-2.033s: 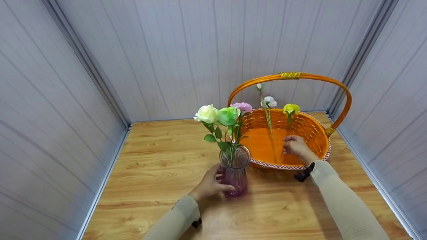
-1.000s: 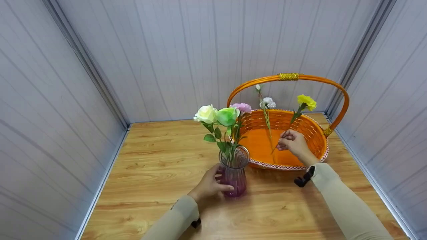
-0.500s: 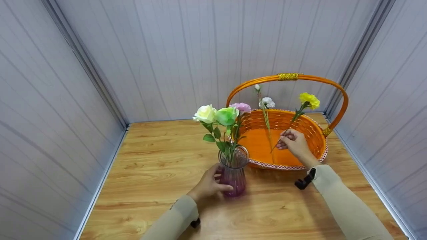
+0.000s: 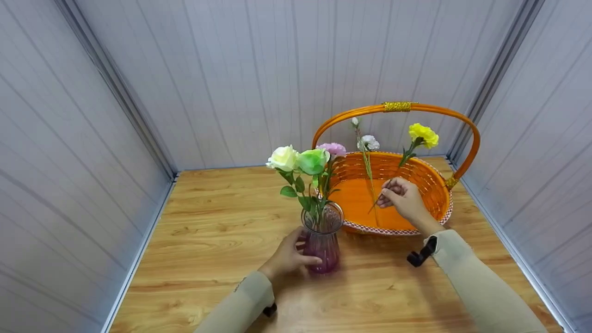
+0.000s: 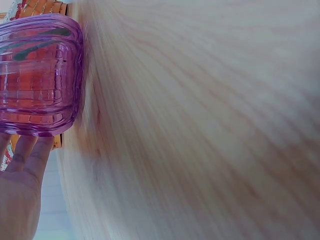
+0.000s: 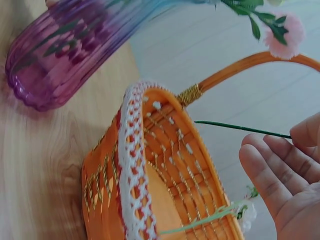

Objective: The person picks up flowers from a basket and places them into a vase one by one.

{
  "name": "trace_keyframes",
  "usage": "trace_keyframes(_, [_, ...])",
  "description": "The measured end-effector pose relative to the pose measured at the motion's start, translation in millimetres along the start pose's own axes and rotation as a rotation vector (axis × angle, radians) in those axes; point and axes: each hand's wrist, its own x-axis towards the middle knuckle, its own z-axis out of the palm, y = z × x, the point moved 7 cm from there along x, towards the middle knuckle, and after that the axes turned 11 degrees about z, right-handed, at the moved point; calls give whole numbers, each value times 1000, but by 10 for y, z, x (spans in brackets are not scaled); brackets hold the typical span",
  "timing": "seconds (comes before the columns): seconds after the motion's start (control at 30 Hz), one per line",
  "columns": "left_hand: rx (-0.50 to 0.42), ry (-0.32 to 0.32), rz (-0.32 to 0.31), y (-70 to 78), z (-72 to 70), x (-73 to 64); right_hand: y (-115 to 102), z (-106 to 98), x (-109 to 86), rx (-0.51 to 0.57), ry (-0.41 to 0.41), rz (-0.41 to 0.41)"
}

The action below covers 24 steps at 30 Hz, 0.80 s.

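Observation:
My left hand [image 4: 284, 256] holds the lower body of a ribbed glass vase [image 4: 323, 254], clear at the mouth and purple below, upright on the table. In the vase stand a cream rose [image 4: 283, 158], a green rose [image 4: 313, 161] and a pink carnation [image 4: 334, 149]. My right hand [image 4: 406, 202], above the orange basket [image 4: 391, 231], pinches the thin stem of a yellow carnation [image 4: 423, 135]. Its bloom tilts up to the right, and the bare green stem end [image 6: 240, 127] points toward the vase side in the right wrist view.
Inside the basket a white carnation [image 4: 368, 142] and a white bud [image 4: 355, 121] lean on the back rim. An arched handle [image 4: 397, 107] rises over the basket. Pale panel walls [image 4: 222, 83] enclose the wooden table [image 4: 222, 222] at the back and sides.
My right hand has lifted the yellow carnation from low in the basket, tilting its bloom up and right, then shifted slightly left. The left hand stays on the vase.

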Motion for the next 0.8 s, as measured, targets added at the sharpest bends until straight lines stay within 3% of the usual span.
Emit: trace_keyframes(0.8, [6,1,-3,3,-3,-7,-605,482,-204,-7,-83,-129])
